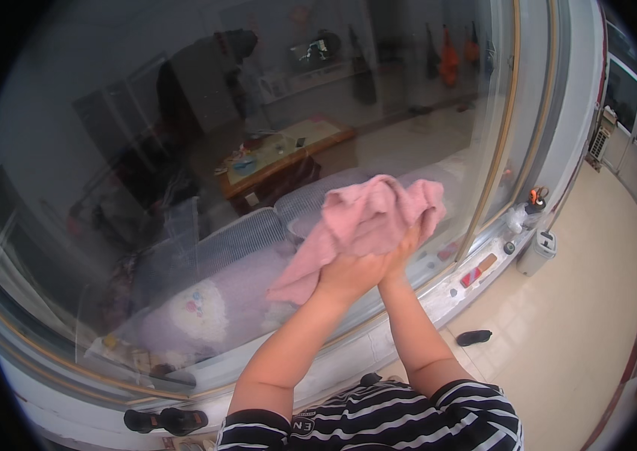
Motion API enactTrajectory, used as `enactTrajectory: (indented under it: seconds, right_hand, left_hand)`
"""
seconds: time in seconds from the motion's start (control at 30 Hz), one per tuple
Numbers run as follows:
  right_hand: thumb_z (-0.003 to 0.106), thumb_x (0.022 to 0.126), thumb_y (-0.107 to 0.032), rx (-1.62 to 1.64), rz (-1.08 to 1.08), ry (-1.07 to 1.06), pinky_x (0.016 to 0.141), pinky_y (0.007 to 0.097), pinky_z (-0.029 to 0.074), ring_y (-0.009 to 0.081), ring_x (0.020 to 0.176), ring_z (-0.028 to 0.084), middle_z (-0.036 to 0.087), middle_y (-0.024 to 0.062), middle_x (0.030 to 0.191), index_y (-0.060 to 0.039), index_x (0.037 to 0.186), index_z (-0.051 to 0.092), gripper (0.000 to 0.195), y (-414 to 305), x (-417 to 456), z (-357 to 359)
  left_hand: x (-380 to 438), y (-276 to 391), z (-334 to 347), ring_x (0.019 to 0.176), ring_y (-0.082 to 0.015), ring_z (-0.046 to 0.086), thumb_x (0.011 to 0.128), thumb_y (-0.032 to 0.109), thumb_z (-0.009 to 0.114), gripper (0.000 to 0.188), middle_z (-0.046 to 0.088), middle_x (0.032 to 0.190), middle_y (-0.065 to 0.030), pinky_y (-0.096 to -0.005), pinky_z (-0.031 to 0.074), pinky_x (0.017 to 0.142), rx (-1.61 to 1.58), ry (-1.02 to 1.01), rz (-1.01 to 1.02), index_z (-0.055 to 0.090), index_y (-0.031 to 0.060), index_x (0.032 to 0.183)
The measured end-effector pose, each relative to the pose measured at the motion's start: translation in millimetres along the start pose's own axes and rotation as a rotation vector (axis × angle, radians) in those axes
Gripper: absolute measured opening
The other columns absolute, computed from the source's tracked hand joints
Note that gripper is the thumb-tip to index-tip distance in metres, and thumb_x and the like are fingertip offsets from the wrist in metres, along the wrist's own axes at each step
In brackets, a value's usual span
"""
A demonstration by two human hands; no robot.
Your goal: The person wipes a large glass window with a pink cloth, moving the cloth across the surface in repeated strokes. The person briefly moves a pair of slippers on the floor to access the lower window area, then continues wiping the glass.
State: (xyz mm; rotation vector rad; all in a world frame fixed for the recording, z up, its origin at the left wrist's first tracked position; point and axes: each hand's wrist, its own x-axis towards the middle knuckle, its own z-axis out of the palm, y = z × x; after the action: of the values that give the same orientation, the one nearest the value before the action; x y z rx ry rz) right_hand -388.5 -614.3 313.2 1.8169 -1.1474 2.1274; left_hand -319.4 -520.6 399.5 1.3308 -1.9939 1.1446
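A crumpled pink cloth (363,217) is bunched up in both my hands in front of a large window pane (127,141). My left hand (352,276) grips its lower edge, and the cloth hides most of the fingers. Close beside it, my right hand (403,253) holds the cloth's lower right part, the two hands touching at the wrists. One corner of the cloth hangs down to the left. Whether the cloth presses on the glass cannot be told.
Along the window sill (442,301) lie a red-and-tan brush-like item (479,270), a plastic bag (517,217) and orange-handled scissors (535,196). A grey bin (538,252) stands below. Dark shoes (166,420) rest at lower left, another dark shoe (473,337) on the tiled floor (572,315). Behind the glass is a sofa (239,242).
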Motion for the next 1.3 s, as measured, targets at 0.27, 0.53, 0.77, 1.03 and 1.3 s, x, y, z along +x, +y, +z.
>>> enactTrajectory:
  seconds: [0.27,0.53,0.77,1.03,1.3]
  right_hand:
    - [0.061,0.085,-0.033,0.055,0.591,-0.008,0.111,0.0496,0.031,0.0412,0.134,0.043,0.047,0.0264,0.141,0.0033,0.13,0.055,0.058,140.8,-16.2,5.2]
    - [0.062,0.083,-0.034,0.077,0.884,-0.159,0.109,0.0485,0.033,0.0387,0.131,0.046,0.05,0.0248,0.138,0.0012,0.126,0.058,0.055,150.5,-114.0,5.7]
    - [0.063,0.081,-0.035,0.067,0.857,-0.329,0.108,0.0474,0.034,0.0365,0.129,0.048,0.052,0.0234,0.136,-0.0007,0.122,0.06,0.054,78.5,-188.2,-12.8]
    - [0.064,0.079,-0.036,0.161,0.262,-0.391,0.106,0.0462,0.037,0.034,0.126,0.051,0.055,0.0218,0.133,-0.0028,0.119,0.063,0.052,-71.2,-161.6,-8.6]
    - [0.064,0.077,-0.036,0.255,-0.442,-0.306,0.102,0.0449,0.039,0.0284,0.121,0.055,0.06,0.0167,0.127,-0.0072,0.115,0.067,0.048,-205.6,-158.6,13.4]
  left_hand:
    - [58.3,97.8,156.7,0.124,-0.0288,0.054,0.083,0.024,0.054,0.046,0.062,0.128,-0.0112,-0.0429,0.034,0.112,0.029,-0.264,0.556,0.063,0.0052,0.124]
    - [-11.8,147.2,230.3,0.12,-0.0289,0.055,0.087,0.027,0.056,0.035,0.064,0.125,-0.0137,-0.0441,0.032,0.11,0.205,-0.321,0.71,0.072,0.0071,0.111]
    - [-115.5,151.1,186.5,0.13,-0.0279,0.05,0.098,0.032,0.047,0.045,0.052,0.141,-0.017,-0.0374,0.035,0.112,-0.275,-0.753,0.363,0.06,-0.0008,0.125]
    - [-140.3,22.5,1.5,0.116,-0.0309,0.057,0.095,0.024,0.057,0.036,0.056,0.135,-0.0158,-0.0389,0.043,0.103,-0.301,-0.266,-0.019,0.064,0.0018,0.122]
    - [-269.0,-74.1,-85.7,0.121,-0.0397,0.056,0.09,0.02,0.058,0.045,0.06,0.129,-0.0205,-0.0446,0.042,0.105,0.306,0.085,-0.484,0.057,-0.0022,0.13]
